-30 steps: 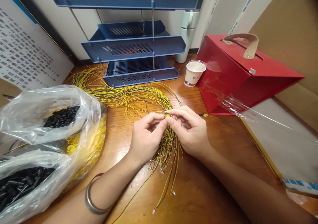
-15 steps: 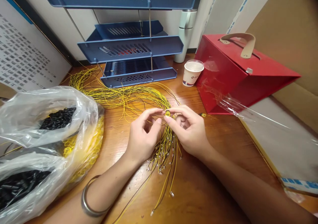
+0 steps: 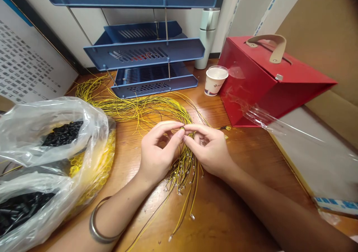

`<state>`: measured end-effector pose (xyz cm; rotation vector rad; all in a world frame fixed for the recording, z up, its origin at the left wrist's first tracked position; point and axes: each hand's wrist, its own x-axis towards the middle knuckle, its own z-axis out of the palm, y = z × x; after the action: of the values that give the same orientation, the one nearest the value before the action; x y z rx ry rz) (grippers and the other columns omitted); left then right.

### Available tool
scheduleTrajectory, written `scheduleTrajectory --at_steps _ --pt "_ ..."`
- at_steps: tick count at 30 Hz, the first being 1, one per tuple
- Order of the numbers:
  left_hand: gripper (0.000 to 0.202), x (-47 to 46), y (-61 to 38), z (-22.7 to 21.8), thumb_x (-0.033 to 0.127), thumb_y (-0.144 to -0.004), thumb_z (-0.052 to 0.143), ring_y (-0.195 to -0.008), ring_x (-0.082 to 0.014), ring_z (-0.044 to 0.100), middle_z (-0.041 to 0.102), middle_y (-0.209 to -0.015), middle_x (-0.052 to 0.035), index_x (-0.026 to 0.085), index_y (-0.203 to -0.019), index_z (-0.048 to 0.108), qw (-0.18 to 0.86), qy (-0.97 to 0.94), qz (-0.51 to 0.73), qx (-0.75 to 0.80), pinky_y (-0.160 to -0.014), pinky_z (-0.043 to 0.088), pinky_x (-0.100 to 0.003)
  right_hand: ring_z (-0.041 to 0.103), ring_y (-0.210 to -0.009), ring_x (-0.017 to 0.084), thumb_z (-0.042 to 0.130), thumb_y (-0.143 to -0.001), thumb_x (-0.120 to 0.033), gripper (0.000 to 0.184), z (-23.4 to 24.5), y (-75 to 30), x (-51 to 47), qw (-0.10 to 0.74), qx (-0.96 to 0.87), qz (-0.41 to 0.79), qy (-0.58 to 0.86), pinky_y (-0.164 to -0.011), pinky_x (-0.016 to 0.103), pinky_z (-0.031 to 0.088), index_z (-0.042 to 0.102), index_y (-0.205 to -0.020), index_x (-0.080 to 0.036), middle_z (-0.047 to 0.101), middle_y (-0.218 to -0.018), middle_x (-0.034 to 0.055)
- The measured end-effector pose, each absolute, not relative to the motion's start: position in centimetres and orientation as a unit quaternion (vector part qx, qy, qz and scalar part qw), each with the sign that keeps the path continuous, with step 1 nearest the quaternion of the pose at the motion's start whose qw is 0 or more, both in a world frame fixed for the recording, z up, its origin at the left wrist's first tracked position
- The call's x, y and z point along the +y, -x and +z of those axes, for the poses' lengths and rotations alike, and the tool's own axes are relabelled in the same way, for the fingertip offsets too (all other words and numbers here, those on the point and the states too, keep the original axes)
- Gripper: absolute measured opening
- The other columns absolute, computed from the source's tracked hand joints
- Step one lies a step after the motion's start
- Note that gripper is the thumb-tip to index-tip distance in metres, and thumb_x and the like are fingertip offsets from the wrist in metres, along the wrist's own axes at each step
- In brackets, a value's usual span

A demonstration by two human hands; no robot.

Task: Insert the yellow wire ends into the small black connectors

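Note:
My left hand (image 3: pixel 157 151) and my right hand (image 3: pixel 209 147) meet fingertip to fingertip above a bundle of thin yellow wires (image 3: pixel 156 112) on the wooden table (image 3: pixel 232 214). Both pinch a tiny part at a wire's end between thumb and forefinger; it is mostly hidden by the fingertips. The wires' bare ends with small clear tips (image 3: pixel 181 181) fan out below my hands. A metal bangle (image 3: pixel 97 229) sits on my left wrist.
Clear plastic bags (image 3: pixel 41 132) with black pieces and yellow rings lie at the left. A blue stacked letter tray (image 3: pixel 148 54) stands at the back, with a paper cup (image 3: pixel 214 80), a white flask (image 3: pixel 205 35) and a red box (image 3: pixel 268 80) to its right.
The small yellow ring seen between my fingertips earlier is now covered by them. My hands have closed together slightly and the view has shifted a little.

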<state>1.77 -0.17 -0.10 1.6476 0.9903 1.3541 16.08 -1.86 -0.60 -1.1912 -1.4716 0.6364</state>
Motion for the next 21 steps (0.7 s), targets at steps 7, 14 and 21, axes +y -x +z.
scheduleTrajectory --at_steps 7,14,21 --pt "0.021 -0.34 -1.83 -0.12 0.028 -0.082 0.071 -0.073 -0.0121 0.061 0.070 -0.098 -0.0060 0.019 -0.101 0.071 0.421 -0.629 0.508 0.410 -0.063 0.048 -0.023 0.031 -0.042 0.006 0.063 -0.080 -0.025 0.015 -0.94 -16.15 -2.03 0.521 -0.611 0.272 0.530 -0.042 0.022 0.027 0.073 -0.080 -0.014 0.039 -0.047 -0.0075" --pt "0.026 -0.30 -1.94 -0.47 0.037 -0.085 0.067 -0.066 -0.0141 0.060 0.073 -0.091 -0.0070 0.021 -0.104 0.073 0.463 -0.619 0.474 0.421 -0.053 0.046 -0.024 0.029 -0.040 0.005 0.061 -0.080 -0.021 0.013 -0.56 -16.18 -2.11 0.521 -0.628 0.252 0.520 -0.041 0.021 0.026 0.072 -0.079 -0.014 0.037 -0.046 -0.0082" --pt "0.021 -0.21 -2.18 -0.41 0.033 -0.081 0.072 -0.084 -0.0182 0.068 0.076 -0.098 -0.0085 0.020 -0.096 0.077 0.460 -0.612 0.503 0.402 -0.078 0.055 -0.030 0.030 -0.041 0.006 0.059 -0.080 -0.016 0.012 -0.50 -16.05 -2.18 0.531 -0.662 0.185 0.496 -0.042 0.022 0.027 0.070 -0.076 -0.016 0.039 -0.048 -0.0076"
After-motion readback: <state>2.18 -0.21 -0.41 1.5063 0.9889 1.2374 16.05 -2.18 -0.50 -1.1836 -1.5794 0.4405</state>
